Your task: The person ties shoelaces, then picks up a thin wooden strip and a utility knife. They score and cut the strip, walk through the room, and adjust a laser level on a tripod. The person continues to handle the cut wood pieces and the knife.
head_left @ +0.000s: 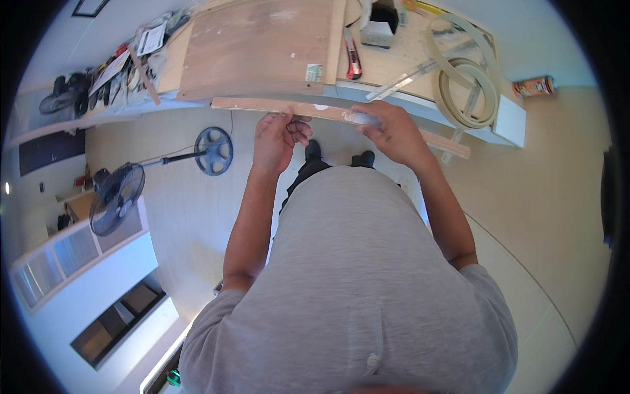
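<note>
A long narrow wooden strip (pixel 249 104) with white patches lies crosswise along the front edge of the worktop. My left hand (pixel 279 138) grips it from below near its middle, fingers curled. My right hand (pixel 390 131) is wrapped over the strip farther right; a greyish patch or object under its fingers is too small to make out. A wooden panel (pixel 256 46) lies on the worktop (pixel 361 72) beyond the strip. A red and black utility knife (pixel 352 56), a metal ruler (pixel 400 85) and coiled pale edging (pixel 453 98) lie to the right of the panel.
A standing fan (pixel 117 197) with a round base (pixel 213 150) is on the floor at left. Mixed tools and papers (pixel 131 65) crowd the worktop's left end. A small box (pixel 377 33) sits behind the knife; a can (pixel 531 86) lies at the far right. My feet show below the strip.
</note>
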